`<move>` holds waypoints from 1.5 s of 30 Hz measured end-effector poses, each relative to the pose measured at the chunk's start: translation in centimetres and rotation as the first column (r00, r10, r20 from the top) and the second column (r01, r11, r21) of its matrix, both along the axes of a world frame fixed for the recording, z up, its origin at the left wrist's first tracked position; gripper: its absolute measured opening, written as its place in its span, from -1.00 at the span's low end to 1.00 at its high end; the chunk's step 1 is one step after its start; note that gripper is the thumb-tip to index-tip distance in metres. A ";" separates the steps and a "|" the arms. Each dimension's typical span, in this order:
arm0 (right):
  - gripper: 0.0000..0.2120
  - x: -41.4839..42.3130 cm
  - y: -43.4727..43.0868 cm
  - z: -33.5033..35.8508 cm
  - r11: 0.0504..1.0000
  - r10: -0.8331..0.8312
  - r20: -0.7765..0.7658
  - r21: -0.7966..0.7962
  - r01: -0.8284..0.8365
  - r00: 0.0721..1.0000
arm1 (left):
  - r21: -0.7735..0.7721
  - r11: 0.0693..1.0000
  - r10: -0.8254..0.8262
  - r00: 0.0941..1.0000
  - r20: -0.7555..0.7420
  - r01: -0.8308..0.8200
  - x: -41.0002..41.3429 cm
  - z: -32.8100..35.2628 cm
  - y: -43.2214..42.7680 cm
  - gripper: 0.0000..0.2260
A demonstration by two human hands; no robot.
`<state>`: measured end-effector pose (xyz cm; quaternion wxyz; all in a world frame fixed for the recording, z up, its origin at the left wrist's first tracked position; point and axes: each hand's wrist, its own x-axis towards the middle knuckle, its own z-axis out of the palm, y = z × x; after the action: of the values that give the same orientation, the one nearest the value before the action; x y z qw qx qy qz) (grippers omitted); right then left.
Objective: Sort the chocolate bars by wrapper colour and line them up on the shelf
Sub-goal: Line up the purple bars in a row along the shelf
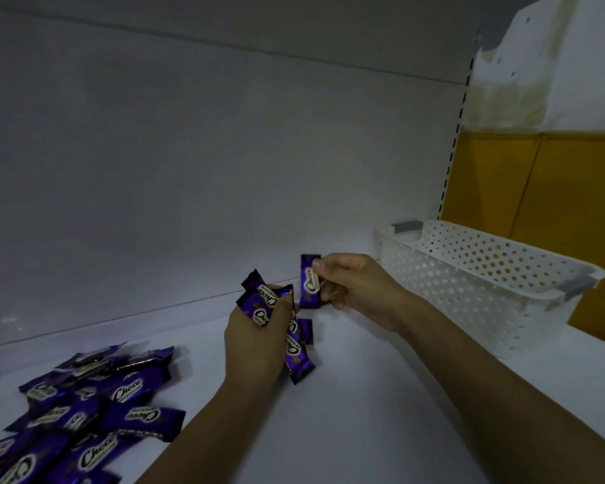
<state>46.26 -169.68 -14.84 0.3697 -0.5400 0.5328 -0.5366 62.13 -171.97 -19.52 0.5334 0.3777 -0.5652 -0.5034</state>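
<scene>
My left hand (255,340) grips a small bunch of purple chocolate bars (259,302), fanned out above its fingers, with more purple wrappers (299,358) sticking out below the hand. Just to the right, my right hand (353,284) pinches a single purple bar (310,282) and holds it upright above the white shelf (364,396). A loose pile of purple bars (84,410) lies on the shelf at the lower left.
A white perforated plastic basket (486,281) with grey handles stands at the right end of the shelf. Behind everything rises the white back panel (224,169), with a slotted upright (454,141) and a yellow wall (545,190) to the right.
</scene>
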 end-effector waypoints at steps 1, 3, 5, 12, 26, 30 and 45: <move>-0.83 -0.3 0.1 0.2 1.000 -0.026 0.052 -0.009 0.026 0.998 | 0.013 1.000 0.001 1.000 -0.005 0.000 -0.1 0.0 0.0 -0.94; -0.77 -0.7 0.4 0.3 0.999 -0.050 0.101 -0.014 0.052 0.994 | 0.034 0.999 -0.005 1.000 -0.008 0.005 -0.1 -0.1 0.1 -0.92; -0.75 -0.9 0.5 0.3 0.998 -0.066 0.091 -0.001 0.066 0.994 | 0.024 1.000 0.001 1.000 -0.009 -0.001 -0.1 -0.1 0.2 -0.97; -0.91 -1.8 0.0 -1.0 0.919 -0.340 -0.095 0.179 0.352 0.936 | 0.020 1.000 0.000 1.000 -0.009 0.001 -0.1 0.0 0.2 -0.96; -0.83 -3.1 -0.7 -2.8 0.820 -0.433 -0.492 0.133 0.556 0.756 | 0.069 0.998 -0.002 1.000 0.007 0.002 -0.2 0.4 0.6 -0.95; -0.85 -3.5 -1.0 -2.9 0.823 -0.461 -0.441 0.112 0.557 0.770 | 0.056 0.998 -0.002 1.000 0.007 0.001 -0.2 0.4 0.5 -0.90; -0.85 -2.6 -1.0 -3.0 0.782 -0.576 -0.510 -0.117 0.612 0.639 | 0.061 0.996 -0.067 0.998 0.015 0.066 0.0 0.6 0.9 -0.82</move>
<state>43.65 -170.64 -17.79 0.0325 -0.4460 0.7767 -0.4435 62.16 -171.07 -18.91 0.4997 0.3789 -0.5664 -0.5347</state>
